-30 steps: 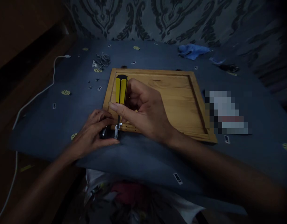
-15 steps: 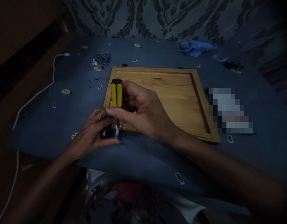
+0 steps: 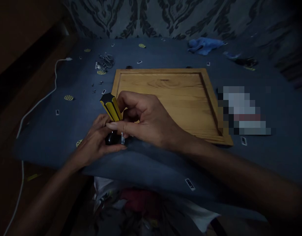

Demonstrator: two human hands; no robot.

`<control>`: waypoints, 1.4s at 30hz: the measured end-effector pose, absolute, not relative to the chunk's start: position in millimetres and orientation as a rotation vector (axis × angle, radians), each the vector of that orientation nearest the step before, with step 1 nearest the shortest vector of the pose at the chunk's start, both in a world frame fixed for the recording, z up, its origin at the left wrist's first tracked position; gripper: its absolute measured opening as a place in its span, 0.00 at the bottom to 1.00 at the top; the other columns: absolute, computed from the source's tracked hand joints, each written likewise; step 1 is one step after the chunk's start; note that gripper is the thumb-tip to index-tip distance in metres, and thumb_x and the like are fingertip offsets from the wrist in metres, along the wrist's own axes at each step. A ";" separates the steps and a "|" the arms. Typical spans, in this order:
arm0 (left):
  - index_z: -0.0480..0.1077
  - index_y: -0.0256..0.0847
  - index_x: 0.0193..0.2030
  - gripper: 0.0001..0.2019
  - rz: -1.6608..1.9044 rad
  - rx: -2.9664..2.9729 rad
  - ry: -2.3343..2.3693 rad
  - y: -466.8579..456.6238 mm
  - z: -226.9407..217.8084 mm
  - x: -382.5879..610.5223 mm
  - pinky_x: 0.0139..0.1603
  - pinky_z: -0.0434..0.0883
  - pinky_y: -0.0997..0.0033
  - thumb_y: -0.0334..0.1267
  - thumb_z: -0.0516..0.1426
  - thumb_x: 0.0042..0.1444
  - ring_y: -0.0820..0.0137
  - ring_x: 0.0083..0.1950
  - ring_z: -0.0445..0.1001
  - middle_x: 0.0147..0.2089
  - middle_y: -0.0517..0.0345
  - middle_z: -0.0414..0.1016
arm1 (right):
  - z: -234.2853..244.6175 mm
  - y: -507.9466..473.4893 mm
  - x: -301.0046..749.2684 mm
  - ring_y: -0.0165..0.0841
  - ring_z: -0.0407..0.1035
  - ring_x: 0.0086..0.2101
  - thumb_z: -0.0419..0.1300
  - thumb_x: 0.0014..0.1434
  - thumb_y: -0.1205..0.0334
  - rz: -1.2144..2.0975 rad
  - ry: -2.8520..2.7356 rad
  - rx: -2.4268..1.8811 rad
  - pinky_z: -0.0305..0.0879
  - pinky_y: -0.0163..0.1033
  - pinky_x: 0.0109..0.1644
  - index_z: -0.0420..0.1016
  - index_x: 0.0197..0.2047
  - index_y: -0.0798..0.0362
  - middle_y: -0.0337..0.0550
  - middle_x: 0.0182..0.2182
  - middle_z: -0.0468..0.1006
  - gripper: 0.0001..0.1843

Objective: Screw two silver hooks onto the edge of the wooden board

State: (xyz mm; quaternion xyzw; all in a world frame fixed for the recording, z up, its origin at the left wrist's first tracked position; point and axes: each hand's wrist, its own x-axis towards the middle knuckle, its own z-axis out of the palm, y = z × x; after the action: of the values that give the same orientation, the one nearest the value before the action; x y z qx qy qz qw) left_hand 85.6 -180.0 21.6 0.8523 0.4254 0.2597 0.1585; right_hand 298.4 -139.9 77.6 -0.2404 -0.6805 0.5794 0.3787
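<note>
In my right hand (image 3: 151, 119) is a screwdriver with a yellow and black handle (image 3: 111, 107), its top leaning to the left. My fingers hide most of its shaft. My left hand (image 3: 98, 141) curls round a small black shiny piece with a metal tab (image 3: 122, 138) at the near left corner of a framed wooden board (image 3: 163, 105). The thumb lies below the piece and the other fingers above it. My hands cover that corner, so I cannot tell whether the screwdriver's tip touches a screw.
Several loose screws (image 3: 93, 91) lie left of the board, with a small heap of metal parts (image 3: 105, 61) behind them. A blue cloth (image 3: 205, 46) is at the back. A blurred-out flat item (image 3: 246, 111) lies to the right. A white cable (image 3: 55, 75) runs along the left.
The screwdriver's handle has tipped from upright to leaning left, and my right hand has shifted slightly left and down. My left hand stays at the black piece.
</note>
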 end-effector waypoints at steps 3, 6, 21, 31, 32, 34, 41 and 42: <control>0.77 0.44 0.50 0.23 0.753 2.456 1.203 -179.8 20.4 85.5 0.50 0.75 0.56 0.63 0.59 0.66 0.57 0.50 0.73 0.44 0.54 0.73 | 80.8 -139.1 301.3 0.26 0.71 0.29 0.71 0.62 0.59 1.479 -1.781 -0.619 0.68 0.31 0.30 0.67 0.36 0.51 0.32 0.29 0.73 0.15; 0.75 0.45 0.54 0.23 0.769 2.460 1.184 -180.2 21.4 85.4 0.52 0.76 0.55 0.61 0.59 0.67 0.56 0.53 0.73 0.48 0.52 0.75 | 88.0 -137.9 305.7 0.25 0.73 0.30 0.67 0.65 0.64 1.509 -1.850 -0.559 0.69 0.32 0.32 0.73 0.42 0.54 0.36 0.35 0.77 0.07; 0.75 0.46 0.55 0.22 0.738 2.385 1.225 -181.4 24.5 86.3 0.53 0.76 0.52 0.60 0.61 0.65 0.55 0.53 0.73 0.49 0.53 0.75 | 96.4 -136.7 311.3 0.29 0.73 0.33 0.66 0.66 0.63 1.378 -1.959 -0.597 0.71 0.34 0.34 0.70 0.39 0.51 0.36 0.34 0.77 0.07; 0.74 0.46 0.57 0.21 0.713 2.396 1.199 -182.0 24.7 85.1 0.55 0.74 0.55 0.57 0.62 0.66 0.56 0.54 0.73 0.52 0.53 0.76 | 85.1 -145.0 301.7 0.28 0.71 0.30 0.66 0.66 0.63 1.201 -1.837 -0.615 0.71 0.34 0.32 0.66 0.35 0.50 0.33 0.31 0.72 0.12; 0.74 0.46 0.57 0.21 0.705 2.399 1.196 -182.1 25.2 85.5 0.57 0.73 0.55 0.57 0.63 0.66 0.56 0.56 0.72 0.55 0.53 0.76 | 85.0 -145.5 301.6 0.28 0.71 0.31 0.66 0.66 0.62 1.144 -1.828 -0.650 0.71 0.34 0.32 0.65 0.35 0.49 0.34 0.32 0.73 0.12; 0.75 0.46 0.56 0.21 0.704 2.401 1.193 -181.9 26.6 86.7 0.60 0.73 0.53 0.57 0.63 0.65 0.56 0.58 0.72 0.57 0.53 0.76 | 87.2 -145.2 302.9 0.29 0.71 0.31 0.66 0.67 0.60 1.038 -1.814 -0.711 0.72 0.35 0.33 0.65 0.36 0.49 0.35 0.34 0.75 0.13; 0.76 0.43 0.53 0.22 0.704 2.379 1.195 -181.0 30.3 88.9 0.60 0.73 0.53 0.59 0.64 0.64 0.56 0.57 0.73 0.55 0.51 0.77 | 91.9 -140.1 307.5 0.29 0.70 0.31 0.66 0.67 0.59 0.953 -1.885 -0.751 0.70 0.35 0.33 0.63 0.35 0.48 0.35 0.32 0.72 0.14; 0.76 0.44 0.53 0.22 0.702 2.376 1.201 -181.1 30.4 88.9 0.60 0.73 0.53 0.59 0.63 0.64 0.56 0.57 0.73 0.55 0.52 0.77 | 90.9 -139.9 307.1 0.29 0.69 0.31 0.65 0.67 0.59 0.964 -1.894 -0.748 0.70 0.35 0.33 0.62 0.35 0.48 0.34 0.31 0.70 0.15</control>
State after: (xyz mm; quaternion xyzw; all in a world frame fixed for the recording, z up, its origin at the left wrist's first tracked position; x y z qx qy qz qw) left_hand 88.9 -181.1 30.4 0.8469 0.4278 0.2501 0.1929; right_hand 307.1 -139.9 90.9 -0.2996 -0.7591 0.3864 0.4297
